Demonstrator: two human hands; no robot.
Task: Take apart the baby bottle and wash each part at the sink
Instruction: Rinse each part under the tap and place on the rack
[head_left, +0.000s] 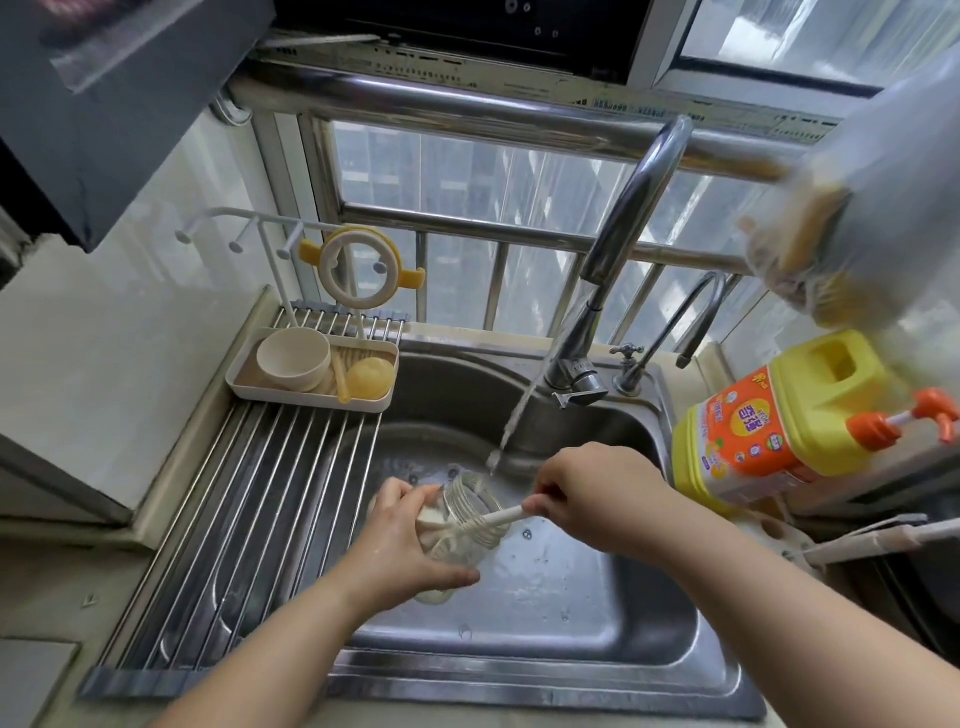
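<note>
Over the stainless steel sink (649, 644), the left hand (410, 540) has its fingers and thumb wrapped round a clear baby bottle body (467, 519), which is tilted with its threaded mouth pointing up and toward the tap. The right hand (597, 493) pinches the white handle of a bottle brush (506, 516) with curled fingers; the brush end reaches in through the bottle's mouth, and foam shows inside the glass. Water runs from the tall chrome faucet (628, 218) at the back of the sink in a thin stream that lands just beside the bottle's mouth. A smaller curved tap (675, 322) stands right of the faucet.

Left of the sink basin, a roll-up rack (249, 519) of steel rods lies across the edge. At the rack's far end sits a cream drying tray (311, 400) holding a cream cap (293, 356) and a yellowish domed piece (370, 379). On the tray's white peg stand hangs a cream and yellow collar ring (358, 265). Right of the sink stands a yellow detergent jug (774, 415) with an orange pump
</note>
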